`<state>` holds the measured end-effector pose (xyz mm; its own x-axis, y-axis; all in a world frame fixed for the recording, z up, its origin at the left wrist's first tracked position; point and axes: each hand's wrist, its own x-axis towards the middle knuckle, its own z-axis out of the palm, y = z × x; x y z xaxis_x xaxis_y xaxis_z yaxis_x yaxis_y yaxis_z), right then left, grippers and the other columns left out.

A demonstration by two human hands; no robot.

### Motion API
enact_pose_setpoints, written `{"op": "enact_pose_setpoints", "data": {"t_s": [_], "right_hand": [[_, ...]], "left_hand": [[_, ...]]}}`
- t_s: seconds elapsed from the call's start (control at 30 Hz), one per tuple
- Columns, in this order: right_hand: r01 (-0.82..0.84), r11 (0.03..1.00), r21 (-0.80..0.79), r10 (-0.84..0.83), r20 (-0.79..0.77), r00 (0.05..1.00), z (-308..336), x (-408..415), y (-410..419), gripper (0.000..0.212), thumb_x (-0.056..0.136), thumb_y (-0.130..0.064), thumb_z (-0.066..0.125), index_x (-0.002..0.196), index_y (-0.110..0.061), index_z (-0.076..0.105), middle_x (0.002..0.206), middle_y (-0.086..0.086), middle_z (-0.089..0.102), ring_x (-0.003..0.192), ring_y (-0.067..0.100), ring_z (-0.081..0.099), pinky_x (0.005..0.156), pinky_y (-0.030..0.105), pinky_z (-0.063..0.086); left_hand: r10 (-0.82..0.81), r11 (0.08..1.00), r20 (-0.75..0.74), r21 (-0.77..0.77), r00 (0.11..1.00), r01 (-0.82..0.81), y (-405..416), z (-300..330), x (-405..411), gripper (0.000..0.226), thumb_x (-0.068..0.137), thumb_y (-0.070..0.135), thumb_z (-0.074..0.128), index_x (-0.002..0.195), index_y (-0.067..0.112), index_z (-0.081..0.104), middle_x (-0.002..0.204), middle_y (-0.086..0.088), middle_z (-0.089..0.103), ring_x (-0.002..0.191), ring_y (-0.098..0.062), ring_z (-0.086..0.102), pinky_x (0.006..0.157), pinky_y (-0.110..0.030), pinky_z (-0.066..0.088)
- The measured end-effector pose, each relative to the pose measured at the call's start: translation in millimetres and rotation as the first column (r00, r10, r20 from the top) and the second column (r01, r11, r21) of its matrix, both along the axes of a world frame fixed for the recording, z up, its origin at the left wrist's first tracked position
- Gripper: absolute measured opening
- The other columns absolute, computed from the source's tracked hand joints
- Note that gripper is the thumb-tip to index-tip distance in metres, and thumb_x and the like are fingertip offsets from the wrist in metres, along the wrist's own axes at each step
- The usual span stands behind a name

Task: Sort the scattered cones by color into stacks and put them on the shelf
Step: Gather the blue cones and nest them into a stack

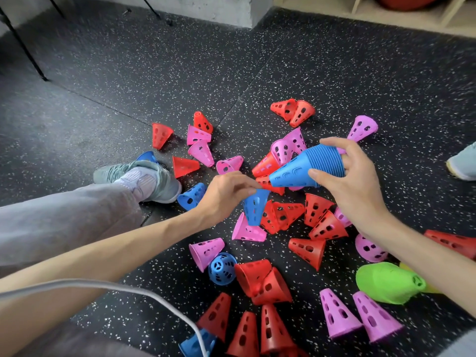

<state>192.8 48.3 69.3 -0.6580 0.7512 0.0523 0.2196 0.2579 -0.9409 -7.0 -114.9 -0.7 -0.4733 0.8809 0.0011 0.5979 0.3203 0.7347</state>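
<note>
Soft, even daylight fills the scene, brightest at the shelf (401,14) in the far right corner. Shadows under the cones (306,249) are faint. The wide lens bends the edges; the near cable (123,288) and frame corners are blurred.

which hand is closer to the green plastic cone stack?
Right. The right hand holds the blue cone stack above the green plastic cone stack; the left hand is farther left.

No legible text, label, brand mark, number or sign appears on any visible surface
</note>
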Motion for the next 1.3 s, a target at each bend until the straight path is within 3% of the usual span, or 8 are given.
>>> {"op": "enact_pose_setpoints", "data": {"t_s": [0.17, 0.33, 0.57, 0.73, 0.83, 0.97, 1.1, 1.3], "right_hand": [[-0.012, 1.0, -0.015, 0.012, -0.003, 1.0, -1.5, -0.7, 1.6, 0.051, 0.086, -0.004, 0.075, 0.127, -0.029, 0.058, 0.113, 0.0, 0.07, 0.093, 0.013, 0.069, 0.078, 0.015, 0.051], [-0.053, 0.998, -0.027, 0.054, 0.003, 0.999, -4.5, -0.7, 1.9, 0.051, 0.086, -0.004, 0.074, 0.126, -0.032, 0.058, 0.116, 0.002, 0.069, 0.102, 0.02, 0.067, 0.091, 0.036, 0.055], [-0.059, 0.998, -0.034, 0.059, 0.016, 0.998, -7.7, -0.7, 4.8, 0.051, 0.086, -0.009, 0.074, 0.125, -0.037, 0.058, 0.119, -0.002, 0.068, 0.112, 0.021, 0.065, 0.102, 0.049, 0.051], [-0.045, 0.999, -0.015, 0.046, 0.02, 0.999, -9.0, -0.2, 4.3, 0.05, 0.081, -0.014, 0.074, 0.122, -0.039, 0.059, 0.117, -0.006, 0.068, 0.113, 0.022, 0.064, 0.103, 0.054, 0.049], [-0.06, 0.998, -0.033, 0.062, 0.038, 0.997, -10.4, -0.1, 4.5, 0.051, 0.083, -0.012, 0.075, 0.123, -0.04, 0.059, 0.116, -0.007, 0.068, 0.108, 0.019, 0.063, 0.103, 0.049, 0.05], [-0.121, 0.991, -0.054, 0.123, 0.034, 0.992, -9.1, -0.9, 1.1, 0.052, 0.085, -0.004, 0.075, 0.125, -0.034, 0.059, 0.108, -0.004, 0.069, 0.085, 0.013, 0.063, 0.081, 0.029, 0.05], [-0.171, 0.983, -0.064, 0.173, 0.027, 0.985, -4.5, -0.6, -5.4, 0.053, 0.085, 0.002, 0.074, 0.126, -0.028, 0.059, 0.105, -0.003, 0.07, 0.08, 0.014, 0.065, 0.072, 0.013, 0.048], [-0.204, 0.977, -0.066, 0.206, 0.024, 0.978, -1.5, 0.6, -9.7, 0.053, 0.085, 0.0, 0.074, 0.126, -0.031, 0.059, 0.107, -0.001, 0.071, 0.09, 0.021, 0.068, 0.08, 0.031, 0.057]], "left_hand": [[-0.042, 0.998, 0.039, 0.051, 0.998, 0.04, 4.3, 10.1, 13.0, 0.012, 0.092, 0.013, 0.075, 0.096, 0.024, 0.078, 0.091, 0.009, 0.069, 0.083, -0.005, 0.063, 0.078, -0.023, 0.051], [-0.039, 0.996, 0.038, 0.076, 0.998, 0.036, 5.8, 13.4, 18.0, 0.012, 0.092, 0.017, 0.074, 0.09, 0.027, 0.07, 0.093, 0.006, 0.066, 0.087, -0.009, 0.06, 0.083, -0.036, 0.051], [-0.067, 0.992, -0.024, 0.109, 0.997, 0.069, 6.0, 14.9, 18.4, 0.014, 0.095, 0.02, 0.07, 0.091, 0.03, 0.061, 0.096, 0.005, 0.06, 0.094, -0.016, 0.056, 0.08, -0.031, 0.047], [-0.079, 0.983, -0.023, 0.167, 0.997, 0.082, 8.9, 17.7, 20.2, 0.015, 0.096, 0.016, 0.068, 0.092, 0.029, 0.061, 0.099, 0.002, 0.06, 0.096, -0.02, 0.057, 0.085, -0.042, 0.049], [-0.098, 0.979, -0.014, 0.18, 0.995, 0.099, 10.5, 21.7, 22.8, 0.017, 0.097, 0.018, 0.066, 0.093, 0.033, 0.059, 0.102, 0.002, 0.056, 0.1, -0.02, 0.055, 0.085, -0.044, 0.049], [-0.116, 0.973, -0.018, 0.199, 0.993, 0.117, 13.0, 27.6, 27.7, 0.008, 0.097, 0.02, 0.065, 0.097, 0.027, 0.061, 0.113, 0.003, 0.054, 0.103, -0.018, 0.057, 0.087, -0.045, 0.051], [-0.135, 0.967, -0.031, 0.214, 0.99, 0.139, 15.0, 33.8, 34.4, 0.002, 0.101, 0.017, 0.063, 0.102, 0.017, 0.063, 0.125, 0.002, 0.052, 0.112, -0.013, 0.056, 0.087, -0.039, 0.054], [-0.138, 0.963, -0.014, 0.232, 0.99, 0.138, 17.2, 38.2, 43.5, 0.004, 0.102, 0.02, 0.061, 0.106, 0.018, 0.062, 0.133, 0.005, 0.049, 0.113, -0.014, 0.057, 0.074, -0.015, 0.046]]}}
